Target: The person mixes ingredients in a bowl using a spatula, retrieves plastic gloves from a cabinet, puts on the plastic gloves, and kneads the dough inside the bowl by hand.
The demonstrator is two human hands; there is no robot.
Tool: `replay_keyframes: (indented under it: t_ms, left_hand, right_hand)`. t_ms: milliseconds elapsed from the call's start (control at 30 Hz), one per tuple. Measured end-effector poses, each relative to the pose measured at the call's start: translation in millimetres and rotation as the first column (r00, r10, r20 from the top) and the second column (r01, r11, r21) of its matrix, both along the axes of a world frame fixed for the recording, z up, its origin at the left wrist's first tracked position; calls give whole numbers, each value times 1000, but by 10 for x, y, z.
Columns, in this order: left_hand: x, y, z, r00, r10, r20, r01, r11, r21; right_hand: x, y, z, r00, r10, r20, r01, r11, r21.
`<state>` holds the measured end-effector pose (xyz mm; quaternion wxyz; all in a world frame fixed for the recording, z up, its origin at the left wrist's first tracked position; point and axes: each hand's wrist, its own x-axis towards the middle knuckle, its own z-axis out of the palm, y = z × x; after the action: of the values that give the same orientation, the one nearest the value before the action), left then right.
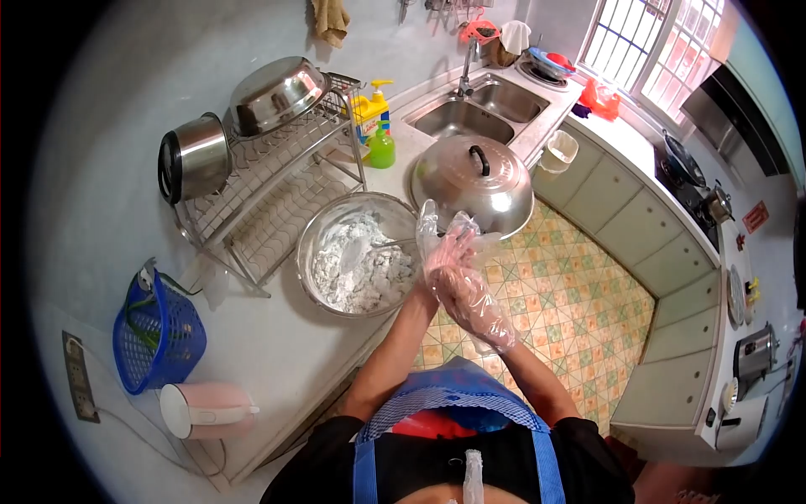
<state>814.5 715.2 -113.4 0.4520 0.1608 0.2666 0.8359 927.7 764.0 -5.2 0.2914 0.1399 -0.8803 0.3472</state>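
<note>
My left hand point(454, 249) points away from me with its fingers stretched out inside a thin clear plastic glove, whose loose tips stick out past them. My right hand point(460, 290) also wears a clear plastic glove point(495, 332), its cuff loose at the wrist. Its fingers are closed at the base of my left hand, on the glove there; plastic partly hides the grip. Just left of my hands sits a wide metal bowl point(306, 290) of white flour point(357, 269). A metal utensil point(393, 244) rests in the flour. Beyond my hands lies a domed metal lid point(453, 172) with a black handle.
A wire dish rack point(273, 181) holds a metal basin point(277, 92) and a pot point(197, 160). Bottles point(381, 149) stand beside it, near a double sink point(466, 122). A blue basket point(159, 336) and a pink kettle point(210, 410) are at left. Tiled floor point(546, 311) lies right.
</note>
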Motion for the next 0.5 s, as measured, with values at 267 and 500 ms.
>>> replay_keyframes:
  t_ms: [267, 500]
  left_hand:
    - [127, -201, 248, 984, 98, 152, -119, 983, 137]
    - [174, -256, 398, 815, -174, 553, -9, 950, 312]
  right_hand:
    - [96, -103, 37, 990, -10, 143, 23, 996, -89]
    - [106, -127, 65, 994, -18, 107, 25, 997, -67]
